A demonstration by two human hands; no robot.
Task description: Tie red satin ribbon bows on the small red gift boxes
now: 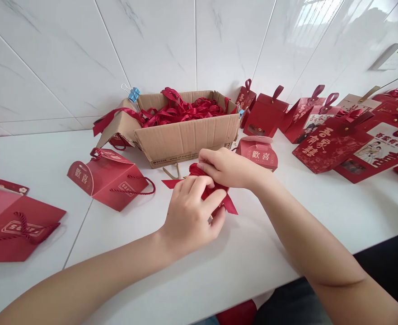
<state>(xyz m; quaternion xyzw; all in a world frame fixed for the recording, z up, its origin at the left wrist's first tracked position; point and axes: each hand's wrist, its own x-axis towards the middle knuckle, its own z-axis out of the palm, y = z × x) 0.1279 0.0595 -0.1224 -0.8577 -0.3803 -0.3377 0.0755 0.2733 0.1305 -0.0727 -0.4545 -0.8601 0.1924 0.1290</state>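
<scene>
Both my hands meet in the middle of the white table. My left hand (194, 210), with a ring on one finger, curls around a red ribbon (231, 205). Over its far side, my right hand (224, 167) bends down with fingers closed on the same ribbon. One ribbon tail sticks out to the right below the fingers, and a red tip shows at the left. A gold strap (171, 172) pokes out just beyond my left hand. My fingers cover most of the red piece, so I cannot tell whether a small box lies under the ribbon.
Behind my hands stands a cardboard box (188, 140) heaped with red ribbons (185, 110), with a blue binder clip (134, 94) on it. Red gift boxes (117, 178) with cord handles lie at the left. Several red gift bags (266, 115) stand at the right by the tiled wall.
</scene>
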